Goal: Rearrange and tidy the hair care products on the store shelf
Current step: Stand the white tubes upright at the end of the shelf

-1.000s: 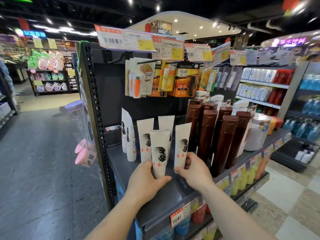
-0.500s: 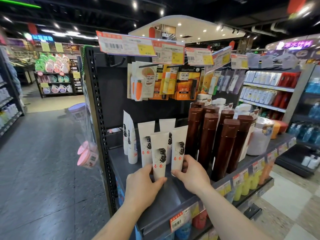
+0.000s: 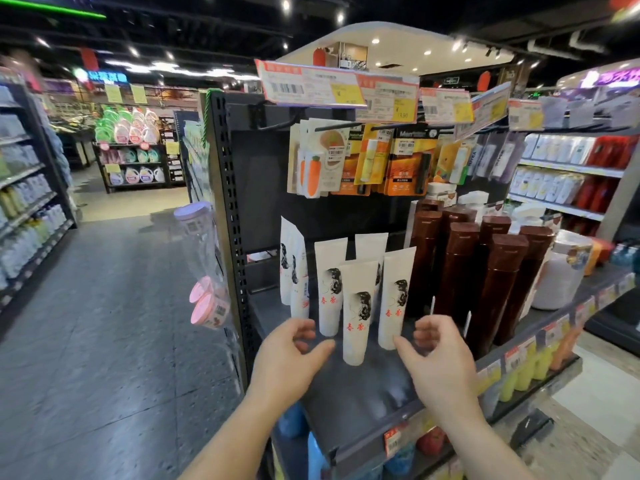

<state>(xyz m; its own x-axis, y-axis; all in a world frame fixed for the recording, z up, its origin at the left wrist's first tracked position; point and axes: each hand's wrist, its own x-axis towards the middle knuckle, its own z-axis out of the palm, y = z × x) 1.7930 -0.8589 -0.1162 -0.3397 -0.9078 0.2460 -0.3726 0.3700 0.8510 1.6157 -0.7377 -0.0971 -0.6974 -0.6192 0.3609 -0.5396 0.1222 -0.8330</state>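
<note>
Both hands, left hand (image 3: 289, 358) and right hand (image 3: 437, 362), are hovering loosely curled, holding nothing; front tube (image 3: 356, 311) at frame centre is wanting gentle nudging into line

A dark grey metal store shelf (image 3: 363, 393) carries a cluster of upright white plastic tubes with a black hair drawing and red characters (image 3: 356, 310); the front tube stands alone, ahead of the others; tall brown plastic bottles with flat caps (image 3: 498, 282) stand just to their right; the left hand (image 3: 287, 362) and the right hand (image 3: 436, 362) hover on either side of the front tube, fingers loosely curled, holding nothing; carded orange packets (image 3: 405, 161) hang above.
</note>
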